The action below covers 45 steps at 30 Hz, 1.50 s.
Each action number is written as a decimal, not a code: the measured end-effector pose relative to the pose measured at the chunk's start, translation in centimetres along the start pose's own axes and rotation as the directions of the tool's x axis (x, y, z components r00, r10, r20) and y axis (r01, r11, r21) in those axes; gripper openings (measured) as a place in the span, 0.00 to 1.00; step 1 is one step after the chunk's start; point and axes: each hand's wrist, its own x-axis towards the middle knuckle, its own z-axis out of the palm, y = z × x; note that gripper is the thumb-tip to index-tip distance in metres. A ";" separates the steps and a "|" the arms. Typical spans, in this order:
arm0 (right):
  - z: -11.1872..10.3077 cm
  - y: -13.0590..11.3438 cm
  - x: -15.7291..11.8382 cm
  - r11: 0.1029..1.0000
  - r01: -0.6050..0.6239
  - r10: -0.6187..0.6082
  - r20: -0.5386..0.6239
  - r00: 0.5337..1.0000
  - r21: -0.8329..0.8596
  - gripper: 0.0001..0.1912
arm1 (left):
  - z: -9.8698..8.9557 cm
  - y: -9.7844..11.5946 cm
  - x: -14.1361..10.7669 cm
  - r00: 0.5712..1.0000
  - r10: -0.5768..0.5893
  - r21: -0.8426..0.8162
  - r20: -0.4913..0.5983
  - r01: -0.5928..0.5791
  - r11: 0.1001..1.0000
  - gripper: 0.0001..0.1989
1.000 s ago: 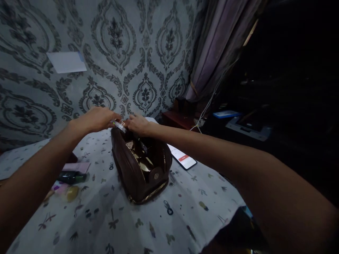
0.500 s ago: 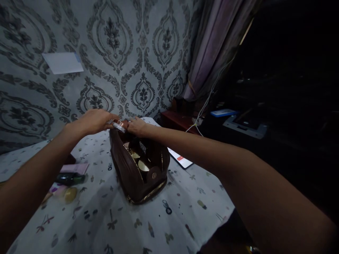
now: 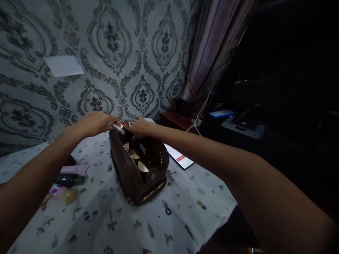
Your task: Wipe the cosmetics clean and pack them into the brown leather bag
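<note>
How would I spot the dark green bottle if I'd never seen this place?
On the white printed cloth, find the open brown bag, then look to its left. In the small group there, the dark green bottle lies on its side between a pale pink tube and a rounded yellow item; its dark, glossy body sets it apart from both.

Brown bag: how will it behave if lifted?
The bag probably flexes: its sides look like soft leather. It may feel weighty, given the gold items inside. Tilted, it could spill, since the top gapes open.
</note>
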 end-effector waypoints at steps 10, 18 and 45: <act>0.9 -0.6 -0.1 0.993 -0.104 0.110 -0.149 0.983 0.048 0.20 | 0.2 0.0 0.1 1.000 0.003 0.027 -0.005 -0.003 1.000 0.18; 1.5 -0.7 0.9 0.997 0.034 -0.020 -0.195 0.980 0.067 0.13 | 0.7 -0.5 -0.1 0.999 0.019 0.025 -0.044 -0.018 1.000 0.20; 1.2 -0.8 0.3 0.990 0.126 -0.117 -0.125 0.985 0.069 0.20 | 1.2 -0.9 -0.8 0.998 -0.057 -0.041 -0.042 0.055 0.998 0.19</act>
